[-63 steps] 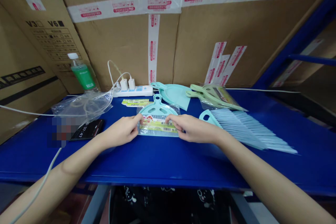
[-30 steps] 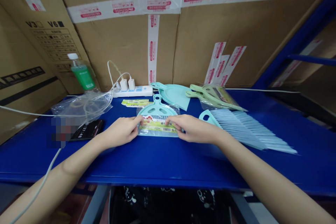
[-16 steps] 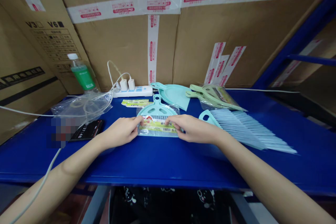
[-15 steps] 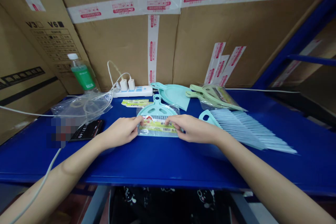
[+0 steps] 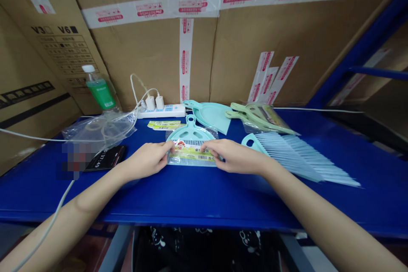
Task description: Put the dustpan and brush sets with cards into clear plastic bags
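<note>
My left hand and my right hand grip opposite sides of a clear plastic packet on the blue table. Inside it is an aqua dustpan with a printed paper label across it. Just behind lies a loose aqua dustpan. To the right of my right hand is a pale blue long-bristled brush, its handle end near my wrist. Farther back, a bagged pale green dustpan set lies on the table.
A blue table has its front edge close to my arms. Behind stand taped cardboard boxes. At back left are a power strip, green-labelled bottle, crumpled plastic bag and black card. Small labels lie nearby.
</note>
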`<move>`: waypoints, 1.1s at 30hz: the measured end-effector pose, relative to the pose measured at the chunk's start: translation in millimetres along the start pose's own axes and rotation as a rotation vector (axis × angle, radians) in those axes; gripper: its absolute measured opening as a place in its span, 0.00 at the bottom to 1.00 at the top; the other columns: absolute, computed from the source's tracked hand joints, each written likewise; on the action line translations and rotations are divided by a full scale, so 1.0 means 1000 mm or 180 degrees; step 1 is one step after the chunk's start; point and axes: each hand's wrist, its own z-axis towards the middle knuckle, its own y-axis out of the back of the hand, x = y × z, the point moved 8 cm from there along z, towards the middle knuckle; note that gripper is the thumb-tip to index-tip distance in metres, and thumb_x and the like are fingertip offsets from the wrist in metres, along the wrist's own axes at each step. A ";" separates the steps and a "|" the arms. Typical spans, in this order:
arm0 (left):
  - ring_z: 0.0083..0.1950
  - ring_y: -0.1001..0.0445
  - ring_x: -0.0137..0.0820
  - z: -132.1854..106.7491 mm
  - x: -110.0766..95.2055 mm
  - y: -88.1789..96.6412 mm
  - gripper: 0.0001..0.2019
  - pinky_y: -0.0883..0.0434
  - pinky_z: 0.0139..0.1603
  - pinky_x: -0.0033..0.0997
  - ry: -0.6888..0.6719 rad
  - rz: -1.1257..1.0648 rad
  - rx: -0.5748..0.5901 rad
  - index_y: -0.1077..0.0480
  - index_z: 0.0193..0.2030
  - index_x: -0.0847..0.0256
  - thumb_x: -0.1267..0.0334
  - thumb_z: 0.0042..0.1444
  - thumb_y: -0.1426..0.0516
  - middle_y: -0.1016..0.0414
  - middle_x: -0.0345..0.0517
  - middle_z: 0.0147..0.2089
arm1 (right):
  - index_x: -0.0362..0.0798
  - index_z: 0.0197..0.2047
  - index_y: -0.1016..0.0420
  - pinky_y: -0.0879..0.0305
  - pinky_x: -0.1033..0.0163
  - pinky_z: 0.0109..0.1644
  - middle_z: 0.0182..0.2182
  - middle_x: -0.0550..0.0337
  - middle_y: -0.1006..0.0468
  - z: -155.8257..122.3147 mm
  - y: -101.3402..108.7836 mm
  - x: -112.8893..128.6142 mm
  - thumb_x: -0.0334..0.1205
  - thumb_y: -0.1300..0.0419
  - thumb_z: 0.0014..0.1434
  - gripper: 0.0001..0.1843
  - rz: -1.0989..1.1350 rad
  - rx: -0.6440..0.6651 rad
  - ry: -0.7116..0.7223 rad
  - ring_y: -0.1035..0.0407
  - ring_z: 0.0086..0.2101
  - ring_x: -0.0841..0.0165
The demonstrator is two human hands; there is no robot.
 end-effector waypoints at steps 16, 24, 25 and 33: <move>0.28 0.29 0.32 0.000 -0.003 0.002 0.10 0.39 0.27 0.28 -0.0055 -0.0059 -0.0003 0.38 0.38 0.60 0.72 0.54 0.56 0.27 0.42 0.31 | 0.48 0.35 0.36 0.41 0.63 0.34 0.25 0.62 0.34 0.001 0.000 0.000 0.23 0.52 0.48 0.13 0.0047 -0.0007 0.0016 0.40 0.25 0.70; 0.25 0.32 0.29 0.000 -0.006 0.004 0.11 0.39 0.27 0.27 -0.0068 -0.0204 0.0013 0.37 0.37 0.59 0.74 0.53 0.56 0.31 0.39 0.26 | 0.43 0.43 0.33 0.41 0.64 0.34 0.25 0.63 0.34 0.002 -0.001 0.000 0.21 0.52 0.48 0.19 -0.0029 0.0025 -0.0026 0.42 0.23 0.71; 0.25 0.32 0.29 0.000 -0.006 0.004 0.11 0.39 0.27 0.27 -0.0082 -0.0220 0.0007 0.36 0.37 0.59 0.74 0.52 0.56 0.31 0.38 0.25 | 0.43 0.44 0.32 0.41 0.64 0.33 0.24 0.63 0.34 0.001 0.000 0.001 0.21 0.52 0.49 0.20 -0.0050 0.0030 -0.0036 0.43 0.23 0.71; 0.25 0.32 0.28 0.001 -0.006 0.005 0.11 0.39 0.27 0.27 -0.0175 -0.0224 -0.0047 0.36 0.35 0.59 0.73 0.52 0.56 0.30 0.39 0.28 | 0.42 0.51 0.32 0.41 0.64 0.33 0.26 0.61 0.31 0.001 0.001 0.003 0.20 0.52 0.47 0.28 -0.0073 0.0051 0.0055 0.40 0.25 0.70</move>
